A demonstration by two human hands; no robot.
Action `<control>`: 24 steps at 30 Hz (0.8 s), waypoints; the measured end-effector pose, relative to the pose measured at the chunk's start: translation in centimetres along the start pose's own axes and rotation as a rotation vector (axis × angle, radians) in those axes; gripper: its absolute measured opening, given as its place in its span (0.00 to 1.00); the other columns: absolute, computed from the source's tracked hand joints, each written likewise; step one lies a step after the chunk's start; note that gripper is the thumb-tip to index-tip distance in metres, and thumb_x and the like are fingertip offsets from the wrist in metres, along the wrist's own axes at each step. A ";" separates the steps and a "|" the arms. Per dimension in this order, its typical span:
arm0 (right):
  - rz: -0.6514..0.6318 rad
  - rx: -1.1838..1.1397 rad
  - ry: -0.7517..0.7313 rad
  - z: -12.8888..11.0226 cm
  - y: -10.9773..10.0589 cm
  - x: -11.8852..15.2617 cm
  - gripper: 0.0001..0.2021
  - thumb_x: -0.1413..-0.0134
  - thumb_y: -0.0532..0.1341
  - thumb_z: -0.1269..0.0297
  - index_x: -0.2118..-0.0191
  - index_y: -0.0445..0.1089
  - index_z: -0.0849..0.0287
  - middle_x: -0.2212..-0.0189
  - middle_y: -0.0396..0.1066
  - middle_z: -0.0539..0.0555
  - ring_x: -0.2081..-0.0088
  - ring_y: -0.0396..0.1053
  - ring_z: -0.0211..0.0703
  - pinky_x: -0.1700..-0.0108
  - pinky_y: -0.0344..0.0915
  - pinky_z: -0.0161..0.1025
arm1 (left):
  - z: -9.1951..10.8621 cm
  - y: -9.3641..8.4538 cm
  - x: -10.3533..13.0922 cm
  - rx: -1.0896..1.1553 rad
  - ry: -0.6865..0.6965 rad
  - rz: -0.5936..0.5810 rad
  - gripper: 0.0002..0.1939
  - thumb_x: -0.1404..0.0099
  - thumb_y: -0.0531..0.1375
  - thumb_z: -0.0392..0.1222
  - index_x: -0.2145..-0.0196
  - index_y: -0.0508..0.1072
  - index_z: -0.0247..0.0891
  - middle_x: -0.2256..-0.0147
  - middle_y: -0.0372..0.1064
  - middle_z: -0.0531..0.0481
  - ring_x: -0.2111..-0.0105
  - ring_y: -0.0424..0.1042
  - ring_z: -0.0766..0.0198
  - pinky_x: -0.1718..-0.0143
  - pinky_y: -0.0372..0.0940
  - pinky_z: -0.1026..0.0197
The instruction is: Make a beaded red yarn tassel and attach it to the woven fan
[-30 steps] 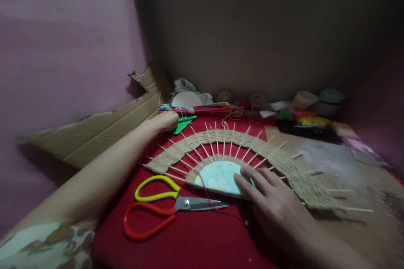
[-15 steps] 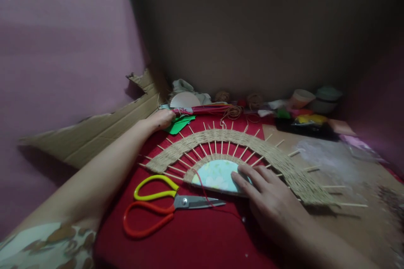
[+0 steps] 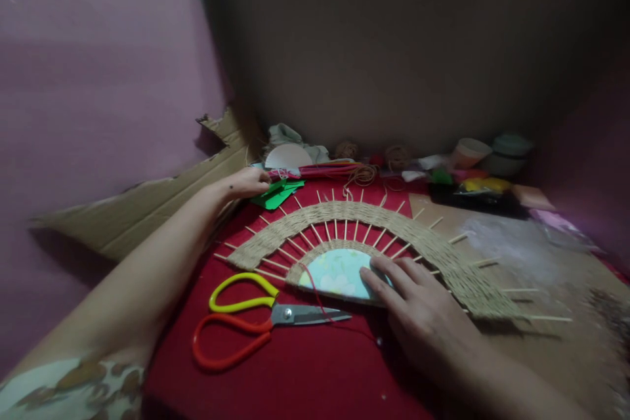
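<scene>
A half-round woven fan (image 3: 344,210) of tan cord on thin wooden sticks lies on red cloth, with a light-blue flowered half-disc (image 3: 335,272) at its base. My right hand (image 3: 418,295) rests on the half-disc's right end, fingers stretched out and apart. A red thread (image 3: 315,292) runs from the half-disc's left side across the scissors (image 3: 256,318), which have yellow and red handles and lie in front of the fan. At the back left, my left hand (image 3: 250,182) has its fingers curled beside green sheets (image 3: 278,195) and a pink bundle (image 3: 315,171); what they hold is hidden.
Cardboard (image 3: 147,207) leans by the wall at left. Along the back lie a white pleated piece (image 3: 289,157), cord balls (image 3: 396,156), a cup (image 3: 470,152) and a black tray (image 3: 477,200) with coloured items. A brown board (image 3: 522,256) lies under the fan's right side.
My left hand has shifted slightly left and up, close to the green sheets, which have moved a little. My right hand, the fan and the scissors stay nearly as they were.
</scene>
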State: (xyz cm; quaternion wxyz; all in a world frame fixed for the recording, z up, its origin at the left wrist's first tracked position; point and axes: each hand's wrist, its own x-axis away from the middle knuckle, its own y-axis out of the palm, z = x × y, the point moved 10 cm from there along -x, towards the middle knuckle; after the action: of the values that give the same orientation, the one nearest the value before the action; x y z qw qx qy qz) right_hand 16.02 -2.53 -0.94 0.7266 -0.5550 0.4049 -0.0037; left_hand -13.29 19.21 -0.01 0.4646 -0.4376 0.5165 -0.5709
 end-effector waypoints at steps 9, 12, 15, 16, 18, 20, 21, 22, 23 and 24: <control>-0.077 -0.171 0.080 0.6 0.1 -0.1 0.20 0.48 0.55 0.77 0.49 0.70 0.66 0.49 0.68 0.67 0.55 0.63 0.56 0.58 0.69 0.54 | 3.6 -2.4 4.8 0.477 0.040 -0.063 0.18 0.43 0.54 0.50 0.66 0.75 0.33 0.67 0.76 0.43 0.65 0.74 0.58 0.59 0.69 0.56; -0.053 -0.322 0.178 1.3 -0.5 -0.2 0.16 0.45 0.57 0.72 0.50 0.71 0.63 0.51 0.69 0.65 0.55 0.63 0.55 0.55 0.67 0.56 | 7.1 -2.6 6.3 0.557 0.084 -0.073 0.16 0.42 0.55 0.51 0.67 0.74 0.35 0.67 0.75 0.45 0.66 0.73 0.60 0.60 0.68 0.58; 0.108 -0.461 0.323 2.8 -1.8 -0.3 0.15 0.42 0.58 0.68 0.50 0.70 0.63 0.56 0.71 0.63 0.56 0.65 0.51 0.54 0.66 0.53 | 12.0 -1.9 8.2 0.669 0.153 -0.163 0.11 0.40 0.56 0.46 0.68 0.73 0.37 0.68 0.75 0.48 0.67 0.73 0.63 0.61 0.68 0.60; 0.146 -0.549 0.406 3.6 -1.8 -0.1 0.15 0.42 0.58 0.66 0.50 0.70 0.62 0.58 0.71 0.61 0.59 0.67 0.49 0.57 0.67 0.50 | 13.7 -1.5 8.9 0.691 0.183 -0.189 0.10 0.40 0.56 0.45 0.69 0.72 0.37 0.69 0.75 0.48 0.68 0.73 0.64 0.63 0.68 0.61; 0.162 -0.824 0.624 5.3 -0.7 0.5 0.16 0.43 0.61 0.60 0.51 0.70 0.60 0.66 0.72 0.57 0.67 0.67 0.43 0.64 0.67 0.43 | 16.9 -1.4 10.4 0.698 0.254 -0.136 0.10 0.37 0.53 0.42 0.70 0.71 0.36 0.72 0.73 0.49 0.71 0.72 0.65 0.67 0.67 0.63; 0.150 -1.195 0.857 6.0 1.3 1.6 0.19 0.45 0.62 0.53 0.52 0.69 0.59 0.72 0.71 0.52 0.75 0.65 0.38 0.73 0.63 0.37 | 19.6 -2.1 12.1 0.571 0.353 0.081 0.11 0.35 0.50 0.39 0.71 0.70 0.35 0.73 0.72 0.50 0.74 0.69 0.67 0.71 0.65 0.64; 0.142 -1.386 0.944 5.8 2.2 1.9 0.20 0.46 0.62 0.50 0.53 0.69 0.58 0.74 0.71 0.52 0.76 0.64 0.37 0.75 0.61 0.35 | 21.0 -2.6 13.4 0.441 0.421 0.239 0.11 0.35 0.50 0.37 0.70 0.70 0.35 0.74 0.70 0.50 0.75 0.68 0.68 0.72 0.64 0.64; 0.136 -1.554 0.998 5.4 2.8 2.1 0.21 0.47 0.62 0.48 0.54 0.70 0.59 0.75 0.71 0.52 0.77 0.64 0.37 0.76 0.61 0.35 | 22.5 -2.8 15.0 0.288 0.488 0.388 0.10 0.34 0.50 0.36 0.68 0.70 0.34 0.73 0.69 0.49 0.74 0.67 0.66 0.71 0.64 0.63; 0.129 -1.681 1.026 5.0 3.2 2.2 0.21 0.48 0.63 0.47 0.56 0.71 0.60 0.75 0.71 0.52 0.78 0.65 0.37 0.77 0.61 0.34 | 24.1 -2.7 16.7 0.151 0.566 0.526 0.11 0.34 0.49 0.35 0.68 0.70 0.33 0.73 0.69 0.47 0.73 0.67 0.65 0.72 0.64 0.62; 0.126 -1.762 1.034 4.7 3.3 2.3 0.20 0.50 0.64 0.47 0.59 0.72 0.60 0.76 0.71 0.52 0.78 0.65 0.37 0.77 0.61 0.34 | 25.5 -2.0 18.1 0.035 0.630 0.595 0.12 0.32 0.49 0.34 0.68 0.70 0.32 0.72 0.70 0.46 0.73 0.67 0.64 0.72 0.64 0.61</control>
State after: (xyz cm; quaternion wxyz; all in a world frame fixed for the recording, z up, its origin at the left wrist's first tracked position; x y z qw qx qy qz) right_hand 18.86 1.50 -4.71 -0.2042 -0.8001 0.5561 0.0942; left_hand 8.22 -3.17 4.45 0.4360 -0.0659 0.7270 -0.5264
